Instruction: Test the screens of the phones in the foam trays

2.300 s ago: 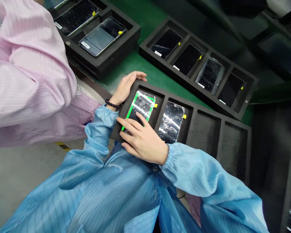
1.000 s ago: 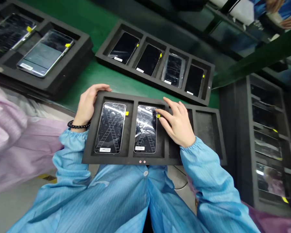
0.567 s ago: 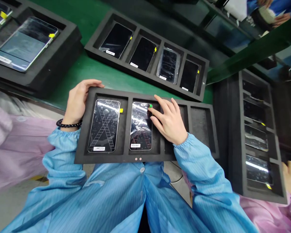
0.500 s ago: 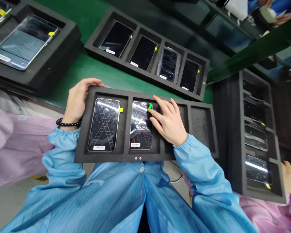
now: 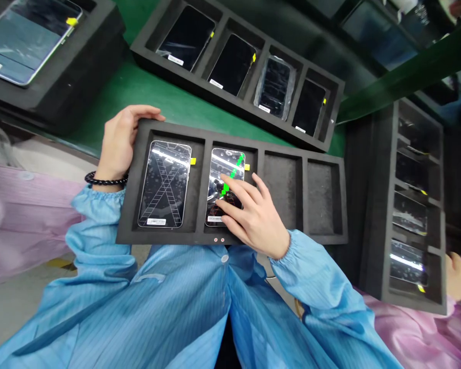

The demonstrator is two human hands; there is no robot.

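Observation:
A black foam tray (image 5: 176,237) with several compartments lies in front of my body. My left hand (image 5: 119,141) grips its left end, fingers bent over the far corner. In the leftmost compartment lies a smartphone (image 5: 164,184) showing a white crossed grid of lines, with a yellow tab at its side and a white label. The second compartment holds another smartphone (image 5: 223,163), its screen showing a green diagonal trail and red grid lines low down. Over that screen my right hand (image 5: 253,212) is spread, a fingertip at the trail's lower end; it covers the phone's lower right.
Behind, on the green table (image 5: 115,97), a second foam tray (image 5: 236,105) holds several phones. Stacked trays (image 5: 88,66) stand at the left with a phone on top. At the right is another phone tray (image 5: 388,205), with another person's hand (image 5: 459,277) beside it.
My right hand has slid down and left across the second phone, and the green mark has grown from a small patch into a long diagonal. My left hand keeps its hold on the tray.

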